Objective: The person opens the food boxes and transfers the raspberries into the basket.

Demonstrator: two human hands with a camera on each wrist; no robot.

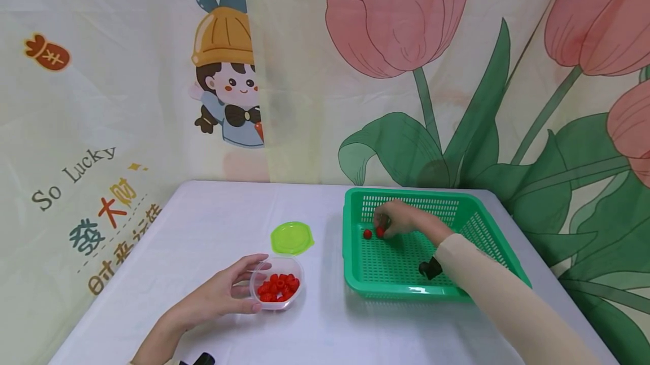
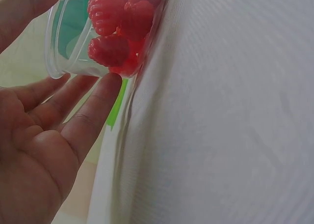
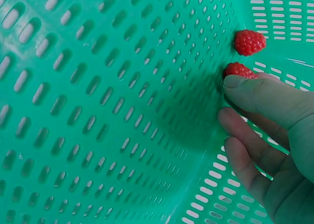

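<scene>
On the left of the head view, my left hand [image 1: 223, 289] holds a small clear plastic container [image 1: 278, 307], its thumb on the near side and its fingers round the far side. Several red raspberries [image 1: 276, 286] fill the bottom of the container. My right hand [image 1: 401, 217] reaches down into a green slotted basket [image 1: 406, 289]. Its thumb and fingers pinch a raspberry [image 3: 240, 70] low by the basket wall. A second raspberry [image 3: 249, 42] lies just beside that one on the basket floor.
A bright green lid [image 1: 292, 238] lies on the white tablecloth [image 1: 228, 212] just beyond the container. The basket's raised rim stands round my right hand, and the printed backdrop [image 1: 299, 100] hangs behind the table.
</scene>
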